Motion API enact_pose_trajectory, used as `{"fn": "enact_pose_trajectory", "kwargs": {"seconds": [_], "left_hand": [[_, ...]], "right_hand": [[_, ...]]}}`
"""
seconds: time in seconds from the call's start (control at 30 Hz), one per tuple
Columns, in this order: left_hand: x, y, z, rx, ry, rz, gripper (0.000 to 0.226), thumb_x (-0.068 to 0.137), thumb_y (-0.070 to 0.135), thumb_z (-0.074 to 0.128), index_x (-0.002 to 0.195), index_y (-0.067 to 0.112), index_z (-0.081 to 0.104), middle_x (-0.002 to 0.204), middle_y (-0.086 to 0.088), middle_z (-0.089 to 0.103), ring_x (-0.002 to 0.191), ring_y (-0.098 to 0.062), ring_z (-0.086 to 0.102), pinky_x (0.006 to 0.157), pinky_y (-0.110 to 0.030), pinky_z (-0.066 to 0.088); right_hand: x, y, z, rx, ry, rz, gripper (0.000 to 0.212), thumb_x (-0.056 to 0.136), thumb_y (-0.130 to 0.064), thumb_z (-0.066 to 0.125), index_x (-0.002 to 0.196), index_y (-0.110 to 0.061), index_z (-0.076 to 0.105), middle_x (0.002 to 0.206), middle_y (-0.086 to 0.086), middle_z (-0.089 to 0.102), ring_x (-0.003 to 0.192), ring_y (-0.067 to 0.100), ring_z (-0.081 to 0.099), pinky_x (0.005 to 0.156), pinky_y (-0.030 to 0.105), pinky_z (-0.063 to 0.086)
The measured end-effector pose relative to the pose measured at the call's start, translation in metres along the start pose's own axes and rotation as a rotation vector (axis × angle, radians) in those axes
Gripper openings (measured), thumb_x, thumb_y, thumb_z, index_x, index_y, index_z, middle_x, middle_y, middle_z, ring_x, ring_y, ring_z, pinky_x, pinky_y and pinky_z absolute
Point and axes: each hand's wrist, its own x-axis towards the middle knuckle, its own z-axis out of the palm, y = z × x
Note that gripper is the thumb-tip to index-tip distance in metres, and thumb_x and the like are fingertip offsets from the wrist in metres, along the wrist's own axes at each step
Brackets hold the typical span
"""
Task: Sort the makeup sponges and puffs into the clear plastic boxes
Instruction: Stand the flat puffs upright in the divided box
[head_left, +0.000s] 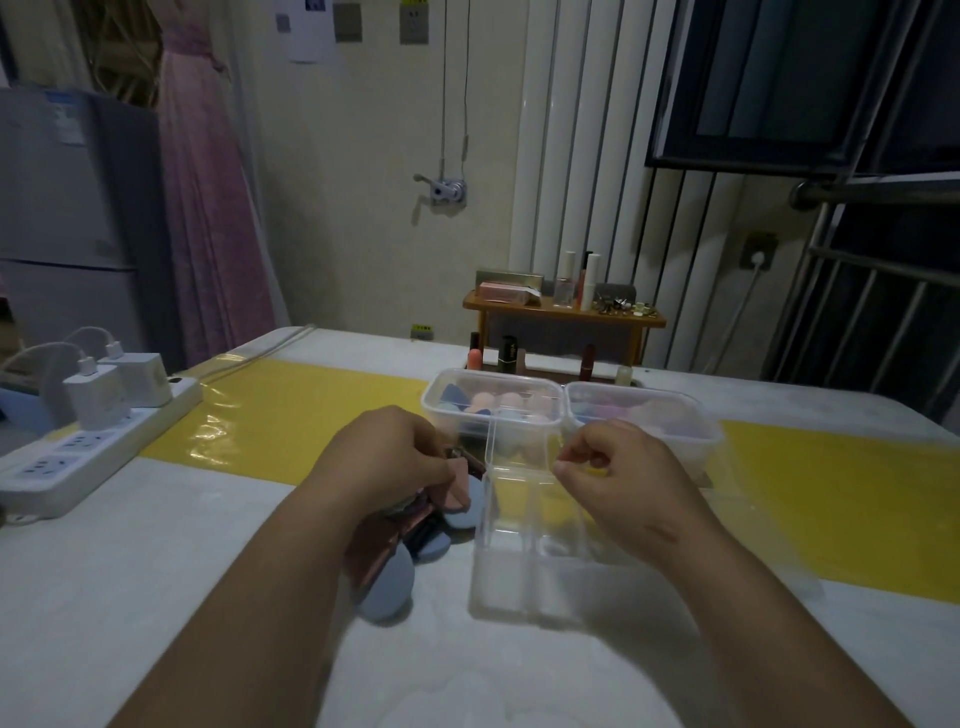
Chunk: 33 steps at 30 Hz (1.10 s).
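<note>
My left hand (387, 457) grips a pink puff (457, 491) over a pile of blue and pink puffs (387, 592) on the table. Right of the pile stands an open clear box with compartments (524, 566). My right hand (618, 478) hovers over that box with its fingers curled; nothing shows in them. Behind stand two more clear boxes: the left one (441, 410) holds pink and blue sponges, the right one (701, 441) holds pastel puffs.
A white power strip (67, 457) with two chargers lies at the table's left edge. A wooden shelf (561, 317) with cosmetics stands behind the boxes. A yellow strip (291, 415) crosses the white table.
</note>
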Motion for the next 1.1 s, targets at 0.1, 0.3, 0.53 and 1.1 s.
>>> {"fn": "enact_pose_trajectory", "kwargs": {"seconds": [0.1,0.3,0.53,1.1], "left_hand": [[-0.002,0.002,-0.005,-0.159,0.039,-0.005,0.015,0.078,0.029,0.075,0.064,0.025,0.073,0.062,0.008,0.067,0.067,-0.012,0.063,0.054,-0.028,0.048],[-0.003,0.003,-0.009,-0.468,0.167,0.052,0.011,0.082,0.023,0.074,0.072,0.021,0.076,0.069,0.005,0.072,0.070,-0.014,0.063,0.063,-0.030,0.047],[-0.002,0.011,0.002,-0.590,0.192,0.119,0.006,0.081,0.020,0.078,0.084,0.022,0.074,0.065,0.007,0.073,0.054,0.000,0.063,0.052,-0.015,0.043],[0.001,0.005,0.013,-0.069,0.035,0.287,0.006,0.084,0.037,0.070,0.083,0.035,0.075,0.079,0.016,0.070,0.069,0.003,0.057,0.064,-0.027,0.045]], "right_hand": [[0.000,0.000,0.000,0.005,-0.002,0.002,0.004,0.091,-0.031,0.065,0.088,-0.033,0.064,0.089,-0.016,0.056,0.085,0.001,0.052,0.068,0.019,0.041],[-0.001,-0.002,-0.001,0.064,-0.014,-0.013,0.004,0.093,-0.030,0.064,0.091,-0.033,0.067,0.093,-0.017,0.060,0.087,0.000,0.054,0.072,0.017,0.044],[-0.005,-0.016,0.001,0.178,-0.099,-0.047,0.014,0.098,-0.031,0.057,0.107,-0.042,0.055,0.106,-0.017,0.063,0.094,-0.002,0.056,0.082,0.026,0.054],[-0.007,-0.020,0.004,0.316,-0.015,-0.046,0.015,0.088,-0.020,0.065,0.090,-0.035,0.061,0.084,-0.008,0.067,0.076,0.003,0.060,0.064,0.019,0.051]]}}
